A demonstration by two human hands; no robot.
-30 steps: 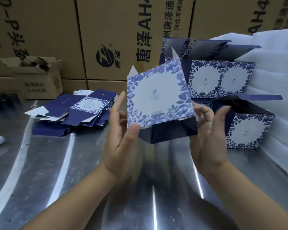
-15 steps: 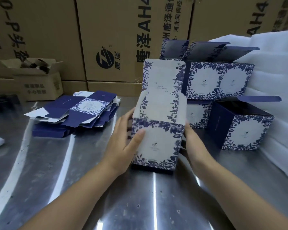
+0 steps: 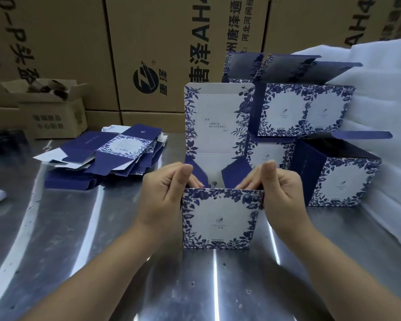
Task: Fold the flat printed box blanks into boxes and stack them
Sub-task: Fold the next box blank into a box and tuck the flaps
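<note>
Head view: box upright on the desk, side flaps going in, lid not yet shut.
Head view. Box (image 3: pixel 218 218) stands on the steel desk (image 3: pixel 79 251) between both hands, lid (image 3: pixel 218 117) upright behind. Left hand (image 3: pixel 164 195) and right hand (image 3: pixel 280 193): each grip is closed, pinching a top front corner of the box, with the navy side flaps (image 3: pixel 198 173) angled inward. Step in hand, as I judge it, is tucking the flaps. The next move likely calls for holding them flat and bringing the lid forward over them, then carrying the box to the finished boxes (image 3: pixel 301 110) stacked right behind. Flat blanks (image 3: pixel 107 154) lie piled to the left. Writing: the brown cartons (image 3: pixel 160 54) behind read "AH4" and "唐泽" beside a round logo. The box front and inner lid carry small print, too fine to read.
</note>
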